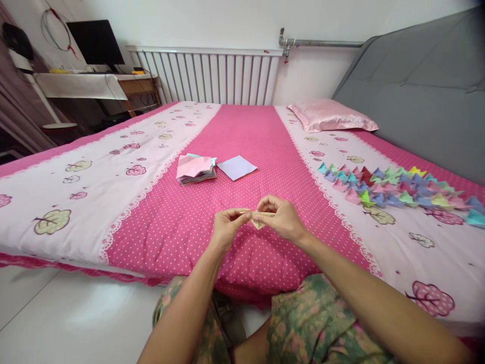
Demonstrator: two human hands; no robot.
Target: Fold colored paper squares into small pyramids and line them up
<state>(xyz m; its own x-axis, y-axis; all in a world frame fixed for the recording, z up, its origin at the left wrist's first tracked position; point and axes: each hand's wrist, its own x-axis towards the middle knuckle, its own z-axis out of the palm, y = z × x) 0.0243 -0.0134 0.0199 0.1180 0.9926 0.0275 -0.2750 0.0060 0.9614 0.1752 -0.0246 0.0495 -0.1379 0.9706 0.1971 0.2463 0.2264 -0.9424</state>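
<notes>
My left hand (226, 226) and my right hand (281, 216) meet above the near edge of the bed, both pinching a small folded piece of pale yellow paper (260, 219) between their fingertips. Most of the paper is hidden by my fingers. Further out on the pink dotted cover lies a stack of coloured paper sheets (195, 168) with a pink sheet on top. Beside it lies a single lilac sheet (237, 167). To the right, several small folded paper shapes (394, 192) in many colours are spread in a band.
The bed (159, 227) has a pink and white cover with tree prints. A pink pillow (331, 116) lies by the grey headboard (424, 91). A white radiator (212, 76) stands behind, and a desk with a monitor (94, 43) at far left.
</notes>
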